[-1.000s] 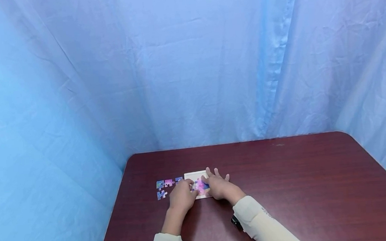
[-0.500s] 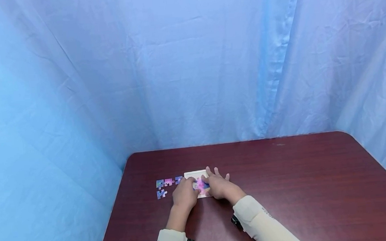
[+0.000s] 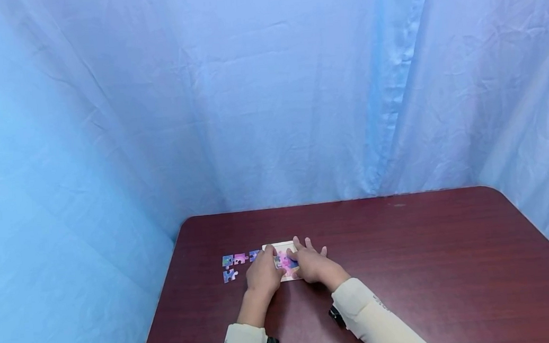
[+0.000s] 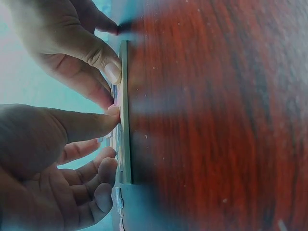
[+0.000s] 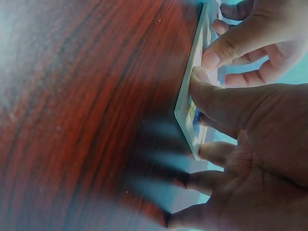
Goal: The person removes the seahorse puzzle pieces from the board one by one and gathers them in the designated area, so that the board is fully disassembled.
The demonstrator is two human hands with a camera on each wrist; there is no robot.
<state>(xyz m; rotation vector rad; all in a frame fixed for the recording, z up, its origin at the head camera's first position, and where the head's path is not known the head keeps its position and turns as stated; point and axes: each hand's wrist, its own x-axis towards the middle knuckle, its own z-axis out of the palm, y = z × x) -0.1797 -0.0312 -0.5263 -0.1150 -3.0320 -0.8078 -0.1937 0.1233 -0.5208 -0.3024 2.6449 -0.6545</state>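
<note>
A small pale-framed puzzle board lies on the table with joined pink and blue jigsaw pieces in it. My left hand is over the board's left part. In the left wrist view, its thumb presses near the front edge and the other fingers are loosely bent above the pieces. My right hand rests at the board's right side, thumb and forefinger on the pieces, the other fingers spread past the edge onto the table. The two thumbs lie close together. Both hands hide much of the puzzle.
Several loose jigsaw pieces lie left of the board: a blue-green piece, a pink piece, a blue piece and another blue piece. The dark red wooden table is bordered by blue curtains.
My left hand has shifted slightly right and forward over the board, its thumb and fingers settling on the puzzle's left part. The right hand stays where it was.
</note>
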